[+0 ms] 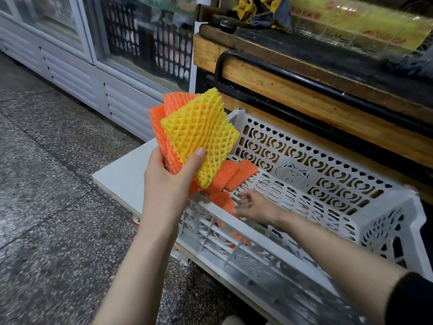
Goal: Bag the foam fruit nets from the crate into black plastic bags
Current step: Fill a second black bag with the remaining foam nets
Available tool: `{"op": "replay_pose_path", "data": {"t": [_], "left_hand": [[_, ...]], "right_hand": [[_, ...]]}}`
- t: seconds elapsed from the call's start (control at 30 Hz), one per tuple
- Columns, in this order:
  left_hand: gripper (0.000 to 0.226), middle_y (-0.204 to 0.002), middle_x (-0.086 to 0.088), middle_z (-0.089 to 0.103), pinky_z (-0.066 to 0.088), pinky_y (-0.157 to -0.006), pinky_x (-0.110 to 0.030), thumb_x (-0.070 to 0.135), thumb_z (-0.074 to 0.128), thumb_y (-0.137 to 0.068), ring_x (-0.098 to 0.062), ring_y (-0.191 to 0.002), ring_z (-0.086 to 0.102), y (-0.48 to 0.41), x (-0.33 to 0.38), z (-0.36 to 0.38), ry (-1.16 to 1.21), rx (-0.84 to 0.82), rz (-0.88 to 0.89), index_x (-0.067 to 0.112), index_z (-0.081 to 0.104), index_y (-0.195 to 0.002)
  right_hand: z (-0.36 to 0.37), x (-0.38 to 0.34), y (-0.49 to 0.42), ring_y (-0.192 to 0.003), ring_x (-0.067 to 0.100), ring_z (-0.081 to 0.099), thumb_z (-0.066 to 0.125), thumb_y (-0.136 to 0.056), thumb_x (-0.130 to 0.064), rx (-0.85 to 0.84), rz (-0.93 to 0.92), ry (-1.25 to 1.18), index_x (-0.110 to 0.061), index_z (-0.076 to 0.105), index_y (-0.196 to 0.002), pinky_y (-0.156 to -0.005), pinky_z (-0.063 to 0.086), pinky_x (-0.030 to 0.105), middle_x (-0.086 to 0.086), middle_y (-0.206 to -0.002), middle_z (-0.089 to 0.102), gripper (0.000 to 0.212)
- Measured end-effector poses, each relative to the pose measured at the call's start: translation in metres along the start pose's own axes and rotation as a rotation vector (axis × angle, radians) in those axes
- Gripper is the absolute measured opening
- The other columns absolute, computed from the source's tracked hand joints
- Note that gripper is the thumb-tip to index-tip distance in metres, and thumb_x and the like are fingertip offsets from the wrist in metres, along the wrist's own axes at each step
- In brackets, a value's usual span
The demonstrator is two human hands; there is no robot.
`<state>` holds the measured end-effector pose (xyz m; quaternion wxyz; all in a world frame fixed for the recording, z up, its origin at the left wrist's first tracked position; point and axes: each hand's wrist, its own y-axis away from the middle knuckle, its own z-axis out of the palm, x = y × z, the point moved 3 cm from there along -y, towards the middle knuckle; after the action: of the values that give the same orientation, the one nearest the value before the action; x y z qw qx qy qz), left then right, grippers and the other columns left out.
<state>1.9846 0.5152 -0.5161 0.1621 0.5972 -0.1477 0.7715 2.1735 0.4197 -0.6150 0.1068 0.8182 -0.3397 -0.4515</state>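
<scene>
A: Setting noted. Speckled grey stone floor (46,184); a long white glass-door chiller cabinet (77,73) along the left; a wooden counter with a black metal rail (304,90) on the right.

B: Where's the work area?

A: Low down, just in front of the counter. A white perforated plastic crate (328,184) sits on a flat white board (121,170), and the board's corner sticks out to the left.

B: What's in the crate?

A: Loose orange foam mesh nets (234,174), bunched in the near-left corner. The rest of the crate floor shows bare lattice.

B: Any nets outside it?

A: Yes, a fanned bundle raised above the crate's left end. There's a yellow foam mesh net (201,134) in front and a few flat orange foam nets (159,127) behind it.

B: Who's holding the bundle?

A: The person's left hand (168,179) grips its lower edge. The thumb is pressed on the yellow face and the fingers are wrapped behind.

B: And the right hand?

A: The right hand (253,205) is inside the crate, with its fingers at the loose orange nets. It's motion-blurred, so I cannot tell whether it has hold of one.
</scene>
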Motion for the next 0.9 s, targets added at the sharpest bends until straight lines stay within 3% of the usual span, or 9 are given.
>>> {"op": "replay_pose_path", "data": {"t": [0.1,0.27,0.37,0.43,0.53,0.67,0.73,0.8,0.9], "left_hand": [[0.049,-0.106,-0.001,0.069,0.056,-0.066,-0.021,0.024,0.069,-0.076,-0.008,-0.085,0.069,-0.003,-0.001,0.005,0.012,-0.022,0.007,0.01,0.055,-0.121],[0.056,-0.103,0.003,0.069,0.055,-0.064,-0.019,0.03,0.069,-0.069,-0.006,-0.082,0.069,-0.006,-0.003,0.009,0.018,-0.019,0.027,0.012,0.055,-0.12],[0.047,-0.103,0.001,0.07,0.057,-0.067,-0.024,0.024,0.069,-0.076,-0.007,-0.083,0.07,-0.008,-0.003,0.011,0.001,-0.013,0.029,0.011,0.056,-0.119],[0.045,-0.103,0.001,0.07,0.058,-0.07,-0.027,0.023,0.069,-0.078,-0.009,-0.085,0.07,-0.01,-0.004,0.012,-0.018,-0.008,0.029,0.011,0.056,-0.12],[0.045,-0.105,0.0,0.068,0.058,-0.079,-0.038,0.025,0.07,-0.079,-0.013,-0.09,0.069,-0.012,-0.004,0.015,-0.076,0.007,0.041,0.012,0.055,-0.119],[0.052,-0.106,0.001,0.066,0.054,-0.083,-0.047,0.038,0.075,-0.075,-0.018,-0.095,0.066,-0.012,-0.008,0.02,-0.193,0.032,0.07,0.016,0.054,-0.117],[0.059,-0.106,0.001,0.065,0.053,-0.084,-0.048,0.048,0.071,-0.068,-0.019,-0.096,0.065,-0.009,-0.008,0.024,-0.248,0.041,0.071,0.018,0.054,-0.116],[0.058,-0.108,0.001,0.064,0.053,-0.084,-0.048,0.049,0.073,-0.07,-0.02,-0.097,0.064,-0.006,-0.008,0.028,-0.278,0.012,0.065,0.02,0.054,-0.116],[0.058,-0.109,0.0,0.064,0.054,-0.084,-0.048,0.045,0.072,-0.069,-0.019,-0.097,0.065,0.0,-0.006,0.037,-0.233,-0.076,0.02,0.019,0.052,-0.117]], "right_hand": [[0.014,0.013,-0.02,-0.081,0.009,0.054,0.074,-0.079,-0.024,-0.03,0.015,0.046,-0.005,0.038,-0.127,-0.071,0.053,0.02,-0.003,-0.093,0.054,0.063],[0.025,0.013,-0.023,-0.073,0.001,0.046,0.07,-0.083,-0.022,-0.004,-0.095,0.213,-0.005,0.036,-0.126,-0.051,0.034,0.007,-0.012,-0.083,0.047,0.058],[0.022,0.016,-0.022,-0.065,-0.003,0.051,0.071,-0.082,-0.014,-0.005,-0.115,0.212,-0.008,0.05,-0.097,-0.048,0.033,0.006,-0.017,-0.062,0.053,0.026],[0.012,0.015,-0.019,-0.05,-0.007,0.056,0.069,-0.082,-0.006,0.007,-0.103,0.061,-0.01,0.049,-0.082,-0.049,0.04,0.011,-0.019,-0.051,0.059,0.021],[-0.01,0.0,-0.001,-0.076,0.007,0.066,0.062,-0.088,-0.01,0.136,-0.115,-0.166,-0.003,0.049,-0.11,-0.055,0.052,0.016,-0.005,-0.087,0.065,0.027],[-0.046,-0.033,0.038,-0.087,0.006,0.064,0.05,-0.094,-0.014,0.381,-0.278,-0.451,-0.009,0.052,-0.113,-0.068,0.056,0.019,-0.001,-0.103,0.063,0.02],[-0.061,-0.051,0.061,-0.091,0.009,0.067,0.047,-0.093,-0.014,0.308,-0.411,-0.681,-0.012,0.056,-0.11,-0.077,0.056,0.026,-0.004,-0.099,0.068,0.019],[-0.069,-0.066,0.079,-0.092,0.01,0.067,0.049,-0.086,-0.018,0.168,-0.506,-0.816,-0.011,0.056,-0.113,-0.072,0.055,0.023,-0.002,-0.099,0.069,0.029],[-0.066,-0.08,0.089,-0.094,0.013,0.068,0.054,-0.084,-0.015,0.119,-0.506,-0.636,-0.011,0.055,-0.112,-0.074,0.056,0.023,0.004,-0.104,0.068,0.028]]}}
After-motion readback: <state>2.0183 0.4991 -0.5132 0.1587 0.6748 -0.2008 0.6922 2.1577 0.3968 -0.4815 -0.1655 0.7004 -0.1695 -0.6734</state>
